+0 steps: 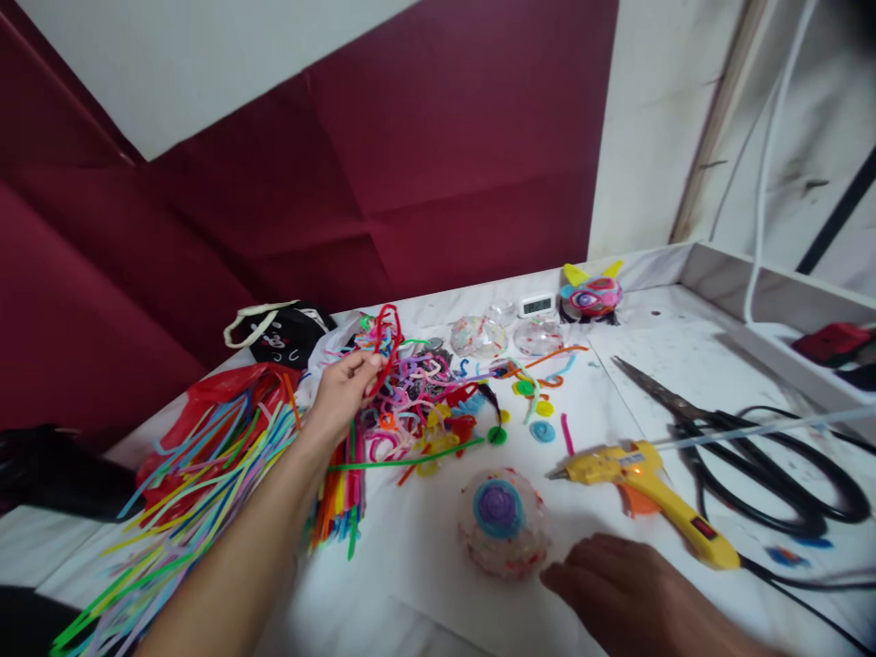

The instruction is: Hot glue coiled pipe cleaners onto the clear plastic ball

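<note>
My left hand [346, 388] reaches over a pile of craft bits, its thumb and fingers closed on a red pipe cleaner [389, 342] bent into a loop. Below it, tangled pipe cleaner pieces [411, 383] in many colours cover the paper. A clear dome [510, 552] with red flecks sits in front of me, a blue and purple coiled disc [499, 506] on its top. Close to the dome's right side rests my right hand [620, 589], its fingers curled together and no object visible in them. Whether it touches the dome I cannot tell.
A yellow glue gun [650, 488] and large black-handled scissors [745, 447] lie to the right, with cables. Long pipe cleaners [205, 493] spill from a red bag [198, 401] at left. Behind are two clear domes [479, 336], a small clock [537, 305] and a decorated ball [592, 297].
</note>
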A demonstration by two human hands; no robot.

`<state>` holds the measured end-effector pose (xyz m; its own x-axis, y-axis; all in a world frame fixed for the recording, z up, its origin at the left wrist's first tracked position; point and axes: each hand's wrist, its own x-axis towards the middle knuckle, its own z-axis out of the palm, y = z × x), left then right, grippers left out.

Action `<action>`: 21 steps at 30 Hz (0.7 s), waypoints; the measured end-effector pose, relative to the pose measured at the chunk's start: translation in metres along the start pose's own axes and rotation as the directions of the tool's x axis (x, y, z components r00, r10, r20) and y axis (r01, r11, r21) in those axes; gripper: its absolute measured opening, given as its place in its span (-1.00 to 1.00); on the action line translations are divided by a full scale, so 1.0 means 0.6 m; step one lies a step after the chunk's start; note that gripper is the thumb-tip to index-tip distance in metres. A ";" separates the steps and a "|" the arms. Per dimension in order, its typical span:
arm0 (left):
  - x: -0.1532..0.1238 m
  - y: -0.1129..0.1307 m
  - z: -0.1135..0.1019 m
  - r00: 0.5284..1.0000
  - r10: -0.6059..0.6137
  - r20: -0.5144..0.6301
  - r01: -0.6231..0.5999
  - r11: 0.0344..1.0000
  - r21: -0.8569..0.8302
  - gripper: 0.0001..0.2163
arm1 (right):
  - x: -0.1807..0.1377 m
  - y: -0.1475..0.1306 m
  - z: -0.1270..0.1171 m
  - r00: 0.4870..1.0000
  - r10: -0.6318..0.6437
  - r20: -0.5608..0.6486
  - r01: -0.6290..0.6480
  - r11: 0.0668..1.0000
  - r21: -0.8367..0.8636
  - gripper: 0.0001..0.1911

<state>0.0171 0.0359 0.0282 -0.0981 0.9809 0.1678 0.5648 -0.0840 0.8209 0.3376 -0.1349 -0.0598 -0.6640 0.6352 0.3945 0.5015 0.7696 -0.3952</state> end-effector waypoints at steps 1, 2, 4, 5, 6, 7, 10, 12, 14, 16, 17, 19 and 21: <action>-0.016 0.009 0.009 0.999 0.008 0.047 -0.006 0.999 -0.047 -0.72 | 0.003 -0.003 -0.012 0.995 0.017 -0.098 -0.015 1.000 0.019 -0.71; -0.031 0.018 0.018 0.996 0.020 0.090 -0.012 0.996 -0.090 -0.74 | 0.007 -0.006 -0.024 0.979 0.019 -0.201 -0.013 0.999 0.032 -0.70; -0.061 0.035 0.035 0.982 0.049 0.180 -0.019 0.986 -0.168 -0.73 | 0.017 -0.010 -0.046 0.930 0.075 -0.361 -0.051 0.996 0.074 -0.71; -0.074 0.043 0.043 0.970 0.062 0.233 -0.012 0.978 -0.208 -0.71 | 0.024 -0.011 -0.055 0.909 0.141 -0.392 -0.096 0.986 0.133 -0.73; -0.086 0.050 0.051 0.957 0.075 0.279 -0.004 0.969 -0.246 -0.69 | 0.032 -0.011 -0.064 0.884 0.252 -0.393 -0.171 0.958 0.231 -0.76; -0.097 0.058 0.060 0.941 0.084 0.328 0.011 0.960 -0.278 -0.68 | 0.043 -0.010 -0.072 0.852 0.379 -0.362 -0.248 0.900 0.359 -0.78; -0.125 0.076 0.087 0.884 0.114 0.453 0.062 0.932 -0.356 -0.67 | 0.084 -0.003 -0.091 0.731 0.649 -0.210 -0.287 0.572 0.769 -0.62; -0.140 0.084 0.102 0.838 0.130 0.530 0.102 0.917 -0.386 -0.68 | 0.112 0.003 -0.098 0.720 0.690 -0.076 -0.224 0.334 0.916 -0.50; -0.153 0.087 0.115 0.796 0.146 0.588 0.137 0.902 -0.409 -0.70 | 0.133 0.008 -0.097 0.735 0.677 -0.044 -0.202 0.280 0.939 -0.59; -0.162 0.084 0.123 0.776 0.161 0.610 0.165 0.882 -0.441 -0.72 | 0.146 0.011 -0.090 0.742 0.670 -0.035 -0.188 0.258 0.948 -0.72; -0.164 0.080 0.125 0.778 0.166 0.606 0.177 0.868 -0.465 -0.73 | 0.149 0.012 -0.086 0.740 0.672 -0.029 -0.183 0.243 0.953 -0.73; -0.167 0.072 0.127 0.802 0.171 0.572 0.200 0.826 -0.527 -0.76 | 0.149 0.014 -0.078 0.728 0.686 -0.017 -0.177 0.212 0.961 -0.72; -0.167 0.063 0.125 0.833 0.169 0.526 0.221 0.771 -0.597 -0.78 | 0.146 0.017 -0.072 0.717 0.697 -0.010 -0.182 0.200 0.963 -0.72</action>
<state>0.1097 -0.0522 0.0013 0.4451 0.8954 -0.0083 -0.0757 0.0469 0.9960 0.3086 -0.0687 0.0069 -0.1215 0.9925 0.0158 -0.3129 -0.0232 -0.9495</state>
